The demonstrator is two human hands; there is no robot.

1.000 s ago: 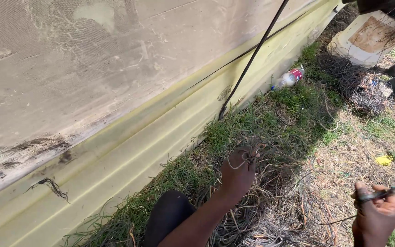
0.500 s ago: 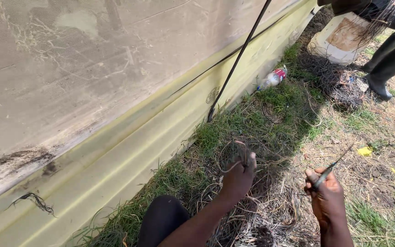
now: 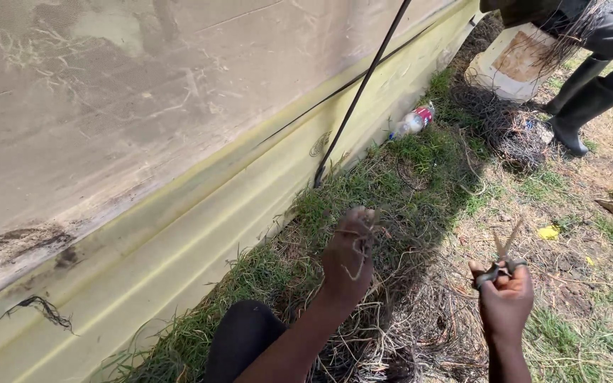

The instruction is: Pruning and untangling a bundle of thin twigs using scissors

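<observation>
Clutching a thin bent strand of wire (image 3: 357, 250) in a clenched left hand (image 3: 349, 255), low over the grass (image 3: 406, 167) near the foot of a yellow-green ribbed panel (image 3: 179, 241). Pinching a small pair of pliers (image 3: 499, 266) in the closed right hand (image 3: 505, 298), jaws tipped upward, well apart from the left hand, over dry straw and tangled wire (image 3: 406, 333) on the ground. Resting below the left forearm, a dark-clad knee (image 3: 239, 340). Rising from the grass just beyond the left hand, a dark slanted rod (image 3: 360, 92) leaning against the stained grey wall (image 3: 143, 85). Lying farther along the panel's base, a clear plastic bottle with a red label (image 3: 414, 120). Piled beyond it, a dark heap of tangled wire (image 3: 505, 124) beside a white container (image 3: 512, 64). Standing at the upper right, another person's dark rubber boot (image 3: 580, 110). Lying on bare ground to the right, a small yellow scrap (image 3: 549, 232).
</observation>
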